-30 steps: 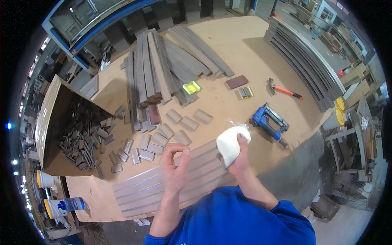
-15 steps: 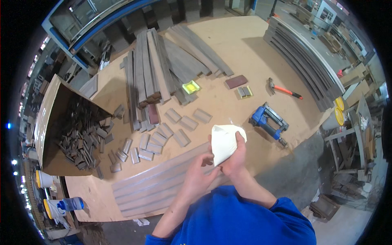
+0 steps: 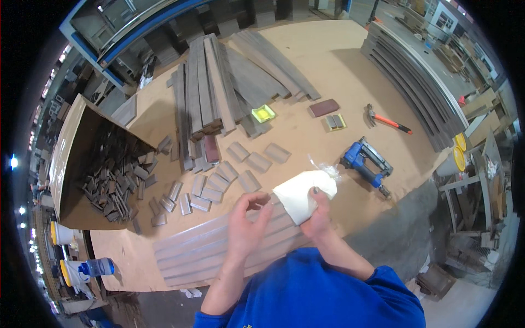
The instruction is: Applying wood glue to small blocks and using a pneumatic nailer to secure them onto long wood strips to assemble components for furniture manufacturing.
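Observation:
In my right hand (image 3: 318, 217) I grip a white, soft-looking pouch or bottle (image 3: 295, 192), tilted, with crumpled clear plastic (image 3: 332, 171) at its far end; its exact kind I cannot make out. My thumb presses on its near side. Just left of it, my left hand (image 3: 249, 221) holds nothing, its fingers curved and apart. Below both hands, several long grey-brown wooden slats (image 3: 219, 246) lie side by side along the table's near edge. Short wooden blocks (image 3: 212, 194) are scattered beyond the left hand.
A cardboard box (image 3: 76, 164) of small wooden pieces lies on its side at left. Long boards (image 3: 203, 87) are piled at the back. A blue nail gun (image 3: 365, 163), an orange-handled hammer (image 3: 391, 120) and maroon sanding blocks (image 3: 324, 107) rest at right. A water bottle (image 3: 97, 267) stands lower left.
My left hand has come away from the white pouch and moved left. My right hand has turned the pouch, so its clear plastic end now points to the far right.

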`<move>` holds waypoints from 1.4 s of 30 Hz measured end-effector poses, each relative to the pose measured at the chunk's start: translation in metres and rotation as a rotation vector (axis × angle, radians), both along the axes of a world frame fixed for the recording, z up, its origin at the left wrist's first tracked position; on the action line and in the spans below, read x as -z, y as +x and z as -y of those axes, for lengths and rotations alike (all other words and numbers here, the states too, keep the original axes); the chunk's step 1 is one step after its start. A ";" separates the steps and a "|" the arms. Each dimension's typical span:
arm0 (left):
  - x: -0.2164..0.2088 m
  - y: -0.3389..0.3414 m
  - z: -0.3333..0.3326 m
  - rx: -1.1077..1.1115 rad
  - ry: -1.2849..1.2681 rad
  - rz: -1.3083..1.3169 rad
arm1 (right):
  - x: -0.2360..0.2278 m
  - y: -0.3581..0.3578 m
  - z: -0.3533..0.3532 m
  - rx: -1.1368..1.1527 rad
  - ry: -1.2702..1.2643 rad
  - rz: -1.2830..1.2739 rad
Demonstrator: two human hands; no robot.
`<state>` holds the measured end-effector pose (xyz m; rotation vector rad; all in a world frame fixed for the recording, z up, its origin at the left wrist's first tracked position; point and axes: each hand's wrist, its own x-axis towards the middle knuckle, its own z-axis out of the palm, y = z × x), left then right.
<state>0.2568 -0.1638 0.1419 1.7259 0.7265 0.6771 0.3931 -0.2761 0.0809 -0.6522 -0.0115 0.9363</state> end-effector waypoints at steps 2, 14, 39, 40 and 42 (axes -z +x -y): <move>-0.010 0.001 -0.006 0.012 0.042 0.009 | 0.003 0.000 0.003 -0.024 0.005 0.025; -0.004 -0.005 -0.013 -0.016 -0.029 0.172 | 0.015 0.003 0.007 -0.020 -0.029 0.015; 0.160 -0.131 -0.076 -0.345 0.518 -0.674 | 0.079 0.166 -0.149 0.008 -0.795 1.030; 0.159 -0.131 -0.076 -0.349 0.532 -0.670 | 0.083 0.168 -0.152 0.019 -0.786 1.066; 0.158 -0.130 -0.077 -0.352 0.520 -0.675 | 0.086 0.168 -0.156 0.024 -0.780 1.103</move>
